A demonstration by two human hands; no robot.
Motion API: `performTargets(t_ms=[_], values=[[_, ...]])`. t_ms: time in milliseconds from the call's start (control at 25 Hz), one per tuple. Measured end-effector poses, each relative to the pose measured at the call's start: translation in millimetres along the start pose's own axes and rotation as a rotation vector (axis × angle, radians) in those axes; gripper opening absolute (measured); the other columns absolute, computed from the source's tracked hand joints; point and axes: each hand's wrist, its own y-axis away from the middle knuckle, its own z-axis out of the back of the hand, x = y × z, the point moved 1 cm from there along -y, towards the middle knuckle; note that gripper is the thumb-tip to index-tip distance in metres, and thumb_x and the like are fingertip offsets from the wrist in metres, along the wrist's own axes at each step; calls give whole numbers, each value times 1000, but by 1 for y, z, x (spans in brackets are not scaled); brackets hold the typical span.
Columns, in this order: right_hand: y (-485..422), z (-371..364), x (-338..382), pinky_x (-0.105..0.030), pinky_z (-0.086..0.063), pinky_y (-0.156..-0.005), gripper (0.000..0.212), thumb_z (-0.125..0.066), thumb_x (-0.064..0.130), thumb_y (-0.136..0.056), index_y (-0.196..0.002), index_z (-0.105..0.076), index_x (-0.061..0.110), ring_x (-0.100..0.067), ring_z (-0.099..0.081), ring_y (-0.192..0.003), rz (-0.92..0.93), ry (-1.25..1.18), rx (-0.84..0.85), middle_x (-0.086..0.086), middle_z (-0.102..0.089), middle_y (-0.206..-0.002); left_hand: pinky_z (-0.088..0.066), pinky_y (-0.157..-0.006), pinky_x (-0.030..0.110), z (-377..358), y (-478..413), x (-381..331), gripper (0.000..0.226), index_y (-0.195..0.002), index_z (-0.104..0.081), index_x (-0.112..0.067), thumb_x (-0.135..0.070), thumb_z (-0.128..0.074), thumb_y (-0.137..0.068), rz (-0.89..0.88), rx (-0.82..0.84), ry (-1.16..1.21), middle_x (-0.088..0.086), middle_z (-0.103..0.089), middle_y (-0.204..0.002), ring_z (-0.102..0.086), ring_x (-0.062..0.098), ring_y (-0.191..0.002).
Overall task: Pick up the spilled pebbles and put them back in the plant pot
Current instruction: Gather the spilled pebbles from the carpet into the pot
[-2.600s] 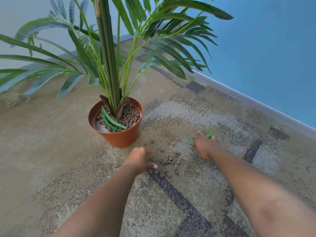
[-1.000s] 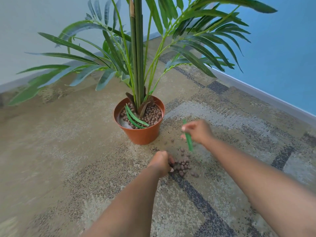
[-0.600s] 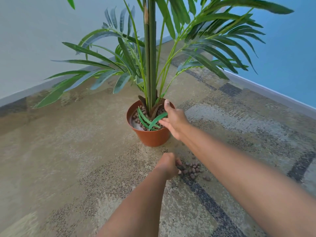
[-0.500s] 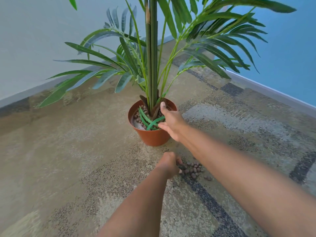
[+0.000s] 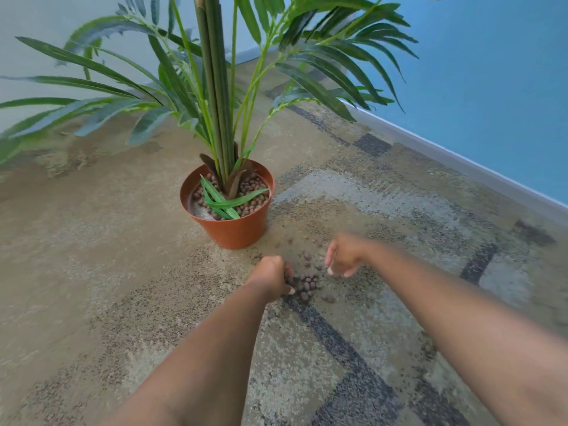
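Note:
A terracotta plant pot point(image 5: 236, 230) stands on the carpet, holding a tall palm-like plant, brown pebbles and a few loose green leaves point(image 5: 238, 200). In front of the pot, slightly to the right, lies a small pile of spilled brown pebbles point(image 5: 308, 283), with a few strays around it. My left hand point(image 5: 270, 277) rests on the carpet at the pile's left edge, its fingers curled around some pebbles. Just right of and beyond the pile hovers my right hand point(image 5: 343, 255), blurred by motion, with its fingers loosely apart, pointing down and holding nothing.
The patterned beige and grey carpet point(image 5: 353, 348) runs to a blue wall with a grey skirting board point(image 5: 461, 161) on the right. Long palm fronds point(image 5: 322, 84) spread wide above the pot, and a pale wall stands behind on the left.
My right hand carried a green leaf to the pot, left it there, and has come back down beside the pebble pile. My left hand has stayed at the pile.

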Motion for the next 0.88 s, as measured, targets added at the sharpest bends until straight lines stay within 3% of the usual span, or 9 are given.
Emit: performTargets(t_ms=[120, 240, 320, 440, 520, 760, 880], values=[[3, -22, -5, -30, -62, -72, 29, -76, 4, -80, -107, -67, -1, -24, -72, -84, 0, -6, 93, -19, -69, -106, -56, -82, 35, -4, -5, -4, 37, -98, -70, -18, -28, -89, -67, -21, 37, -42, 3, -65, -103, -62, 21, -91], [3, -43, -1, -23, -60, -57, 30, -80, 3, -75, -101, -65, -3, -21, -72, -68, 30, -96, 99, -21, -70, -102, -51, -78, 25, -9, -7, -1, 24, -83, -70, -22, -28, -88, -68, -42, 52, -53, -2, -63, -105, -59, 17, -93], [2, -50, 0, -27, -62, -61, 25, -79, -1, -75, -96, -65, -4, -21, -73, -66, 50, -148, 65, -22, -70, -98, -45, -77, 19, -9, -6, 3, 18, -81, -70, -25, -26, -86, -71, -54, 49, -26, -5, -62, -107, -58, 14, -95], [0, -43, -6, -34, -63, -69, 17, -75, -5, -77, -92, -68, -10, -21, -76, -72, 71, -171, 107, -20, -73, -90, -47, -61, 12, -5, -5, 10, 13, -83, -71, -25, -20, -81, -77, -45, 50, 116, -8, -64, -100, -62, 9, -87], [-2, -32, -13, -29, -62, -67, 13, -74, -5, -78, -89, -68, -10, -18, -76, -73, 92, -206, 106, -17, -74, -86, -49, -52, 10, 2, -3, 14, 10, -82, -70, -24, -18, -78, -79, -2, 25, 262, -2, -69, -89, -65, 7, -77], [-4, -26, -17, -29, -62, -64, 4, -71, -3, -80, -82, -69, -2, -13, -76, -69, 187, -247, -17, -11, -74, -79, -62, -74, 38, 15, 3, 34, 10, -86, -70, -14, -7, -76, -81, 112, -135, 656, 6, -73, -83, -69, 17, -73], [-2, -42, -11, -26, -62, -62, 9, -72, -1, -82, -79, -66, 5, -11, -75, -65, 228, -206, -42, -9, -73, -76, -61, -78, 42, 13, 8, 43, 12, -86, -71, -11, -10, -80, -79, 175, -150, 726, 7, -74, -82, -71, 21, -75]])
